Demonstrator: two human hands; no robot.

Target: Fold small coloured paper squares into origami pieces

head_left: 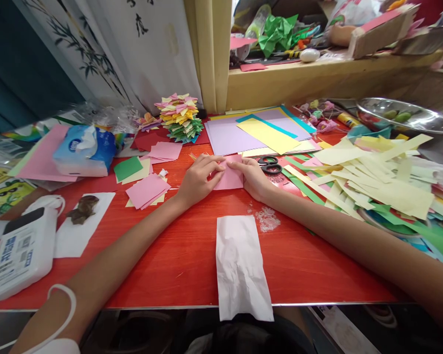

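Note:
Both hands meet over the middle of the red table around a small square of pink paper. My left hand is closed on the paper's left side, fingers bent together. From the right, my right hand pinches the sheet with its thumb on top; its other fingers are partly hidden. Black-handled scissors lie just beyond the right hand, their blades out of sight. To the left of the hands are stacked pink paper squares, with a green square and more pink squares behind.
A folded-paper tower stands at the back beside large coloured sheets. Paper strips heap on the right, near a metal bowl. A tissue pack and white box sit left. White paper overhangs the table's front edge.

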